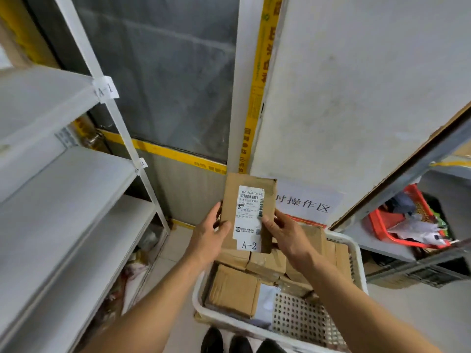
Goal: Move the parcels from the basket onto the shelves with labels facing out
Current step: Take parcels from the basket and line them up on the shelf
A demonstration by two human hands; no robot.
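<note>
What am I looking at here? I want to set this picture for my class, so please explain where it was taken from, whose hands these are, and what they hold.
The one picture comes from a camera worn on a person's head, looking forward and down. No machine: these are bare hands. The left hand and right hand grip the sides of a brown cardboard parcel, its white label marked A-2 facing the camera. Below it is a white perforated plastic basket with more brown cardboard boxes. On the left stand white metal shelves with a tag reading A-1.
</note>
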